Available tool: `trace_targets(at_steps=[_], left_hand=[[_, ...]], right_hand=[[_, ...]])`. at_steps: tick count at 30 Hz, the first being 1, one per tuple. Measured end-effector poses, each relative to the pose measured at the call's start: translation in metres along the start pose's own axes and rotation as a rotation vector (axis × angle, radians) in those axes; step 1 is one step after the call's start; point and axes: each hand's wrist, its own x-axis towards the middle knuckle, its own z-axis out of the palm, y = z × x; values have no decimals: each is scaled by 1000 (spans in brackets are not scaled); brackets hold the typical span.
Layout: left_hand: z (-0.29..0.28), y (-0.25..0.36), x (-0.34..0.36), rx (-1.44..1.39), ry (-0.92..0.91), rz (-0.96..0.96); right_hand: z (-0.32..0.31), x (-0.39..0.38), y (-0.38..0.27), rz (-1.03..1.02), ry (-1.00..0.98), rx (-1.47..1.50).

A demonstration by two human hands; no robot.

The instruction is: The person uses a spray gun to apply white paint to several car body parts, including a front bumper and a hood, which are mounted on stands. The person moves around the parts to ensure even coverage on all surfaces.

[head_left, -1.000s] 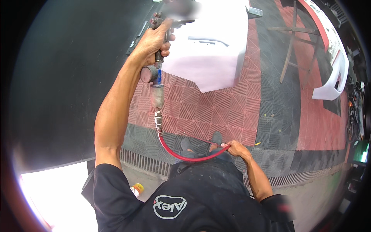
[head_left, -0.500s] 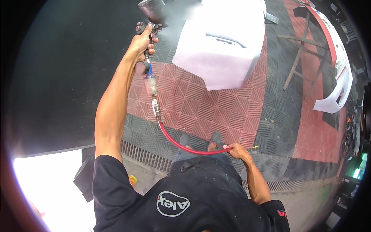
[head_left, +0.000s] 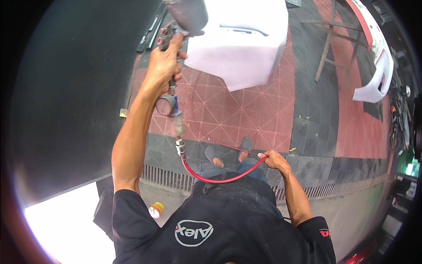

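Left hand (head_left: 163, 66): curled round dark metal spray gun (head_left: 166, 38), near left edge of white angular panel (head_left: 246, 57).
Right hand (head_left: 275, 160): pinching red flexible hose (head_left: 220, 181), I judge to keep slack clear.

Head view, from the left of two wide fisheye cameras worn side by side on the person's head. The lens faces steeply downward and somewhat forward, upright and unmirrored. The black T-shirt (head_left: 239, 226) fills the lower centre at close range; the forearms (head_left: 132, 127) extend outward from it, and the spray gun (head_left: 184, 20) is cropped by the upper edge. The tiled floor (head_left: 220, 116) forms the farther ground. The drain grating (head_left: 167, 177) bows with the lens; a dark rim rounds the field.
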Motion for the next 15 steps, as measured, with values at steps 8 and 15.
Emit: trace_targets(at_steps=[8,15], left_hand=[[-7,-12,11,-3,37,-3],[24,-12,-4,-119,-144,-47]], right_hand=[[10,5,7,112,-39,32],[5,-12,4,30,-53,44]])
